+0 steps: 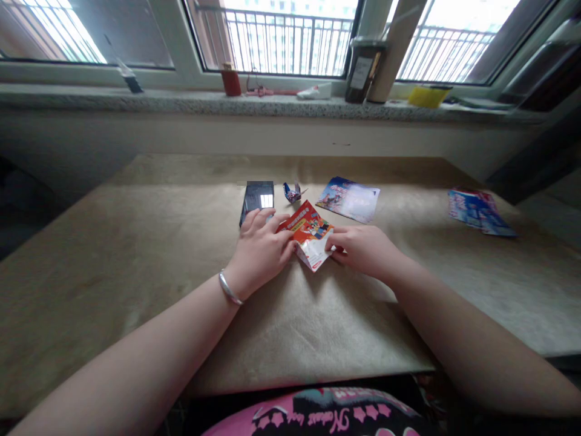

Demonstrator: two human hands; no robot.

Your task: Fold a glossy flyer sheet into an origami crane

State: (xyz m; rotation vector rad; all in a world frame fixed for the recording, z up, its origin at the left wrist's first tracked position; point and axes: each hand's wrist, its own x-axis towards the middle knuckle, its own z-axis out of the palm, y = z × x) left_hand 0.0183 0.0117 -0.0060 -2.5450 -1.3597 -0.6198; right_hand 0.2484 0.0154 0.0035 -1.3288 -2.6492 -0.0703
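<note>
A small folded sheet of printed paper (308, 233), orange-red at the top with cartoon figures and white at its lower corner, lies between my hands. My left hand (263, 245) grips its left edge with thumb and forefinger, while the other fingers reach over the near end of a dark phone (258, 197). On the right edge of the paper, my right hand (356, 247) is closed in a pinch with its fingers curled. Just beyond the paper stands a small blue patterned origami crane (294, 192). A silver bangle (230, 287) circles my left wrist.
A stack of blue printed leaflets (349, 200) lies behind my right hand. More leaflets (480, 212) are fanned at the right of the table (136, 242). Along the stone windowsill (181, 104) stand a red container (230, 80), a dark jar (362, 69) and a yellow item (427, 95).
</note>
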